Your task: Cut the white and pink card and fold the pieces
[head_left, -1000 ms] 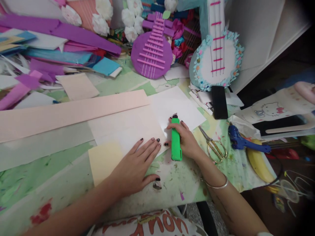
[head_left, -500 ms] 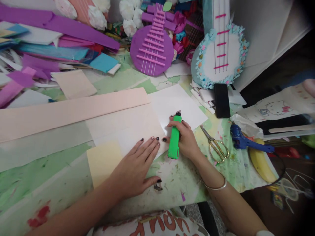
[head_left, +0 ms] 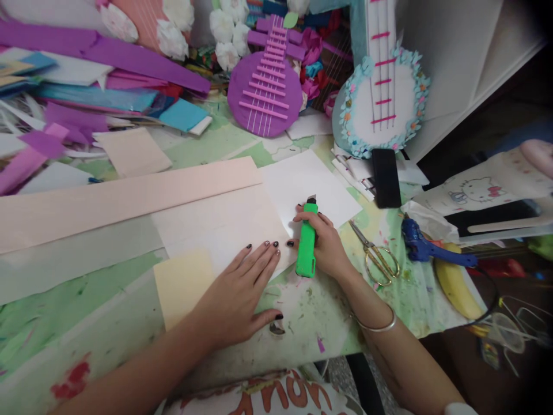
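My left hand point(head_left: 247, 288) lies flat with its fingers stretched over the lower edge of a pale sheet point(head_left: 224, 216). A cream-yellow square point(head_left: 184, 282) is partly under that wrist. In my right hand point(head_left: 330, 248) is a green box cutter point(head_left: 306, 245), its short blade pointing away from me. Fingers and thumb wrap around its body, above the table beside the pale sheet's right end. Beyond it lies a white sheet point(head_left: 309, 178). A long pale-pink strip point(head_left: 129, 199) runs across the pale sheet's upper part to the left.
Gold-handled scissors point(head_left: 377, 256), a blue glue gun point(head_left: 425, 245) and a banana point(head_left: 455, 285) lie at the right. A black phone point(head_left: 386, 178) rests below a blue-trimmed paper instrument point(head_left: 384, 104). A purple paper instrument point(head_left: 265, 86) stands behind, with piled coloured sheets point(head_left: 108, 95) at the left.
Both hands keep almost the same pose, the left flat and the right around the box cutter. The view has shifted slightly; nothing has been taken up or let go.
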`<action>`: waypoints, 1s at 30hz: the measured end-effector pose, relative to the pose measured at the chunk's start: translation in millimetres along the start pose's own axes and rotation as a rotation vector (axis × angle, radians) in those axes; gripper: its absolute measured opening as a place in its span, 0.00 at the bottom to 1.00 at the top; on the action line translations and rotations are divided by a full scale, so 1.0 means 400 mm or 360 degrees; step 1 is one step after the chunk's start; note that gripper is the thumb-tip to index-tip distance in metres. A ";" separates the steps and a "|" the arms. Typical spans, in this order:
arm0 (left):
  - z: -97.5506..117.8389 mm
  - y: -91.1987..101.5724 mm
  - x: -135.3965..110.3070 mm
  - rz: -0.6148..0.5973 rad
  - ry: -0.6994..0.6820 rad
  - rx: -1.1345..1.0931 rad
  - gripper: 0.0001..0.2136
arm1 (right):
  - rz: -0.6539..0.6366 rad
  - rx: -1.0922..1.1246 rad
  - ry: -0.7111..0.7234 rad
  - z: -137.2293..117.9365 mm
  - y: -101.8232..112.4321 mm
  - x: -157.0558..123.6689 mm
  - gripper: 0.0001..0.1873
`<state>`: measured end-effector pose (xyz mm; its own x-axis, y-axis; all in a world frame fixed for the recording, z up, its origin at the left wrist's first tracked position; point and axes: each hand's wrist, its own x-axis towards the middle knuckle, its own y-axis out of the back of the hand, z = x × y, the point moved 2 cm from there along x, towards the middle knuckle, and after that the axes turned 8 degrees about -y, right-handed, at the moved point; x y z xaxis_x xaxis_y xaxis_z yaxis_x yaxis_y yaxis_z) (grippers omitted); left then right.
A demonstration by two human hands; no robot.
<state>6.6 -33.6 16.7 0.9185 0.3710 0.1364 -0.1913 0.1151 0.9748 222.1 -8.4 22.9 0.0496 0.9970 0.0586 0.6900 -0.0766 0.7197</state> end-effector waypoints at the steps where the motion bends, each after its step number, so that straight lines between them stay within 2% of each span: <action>1: 0.000 0.000 0.000 0.0000 -0.0003 0.0001 0.40 | 0.0031 0.0028 -0.0014 -0.002 -0.002 0.000 0.16; 6: 0.002 0.001 0.001 -0.0009 0.0003 -0.0002 0.40 | 0.0217 0.0009 -0.0099 -0.010 -0.023 0.004 0.16; 21: 0.002 -0.007 -0.003 -0.0047 0.0049 -0.0061 0.40 | 0.0205 -0.0012 -0.0071 -0.003 -0.023 0.007 0.15; 26: -0.007 0.026 -0.009 0.0010 0.0101 -0.0267 0.43 | 0.0205 0.0028 -0.0170 -0.027 -0.002 0.019 0.16; 30: -0.035 0.060 -0.005 0.0150 0.0206 -0.0384 0.35 | 0.0203 -0.0048 -0.0124 -0.038 0.000 0.044 0.15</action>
<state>-4.8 -18.6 37.4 0.8440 0.5031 0.1860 -0.3650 0.2847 0.8864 211.8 8.9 34.4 0.1920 0.9765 0.0981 0.6524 -0.2016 0.7306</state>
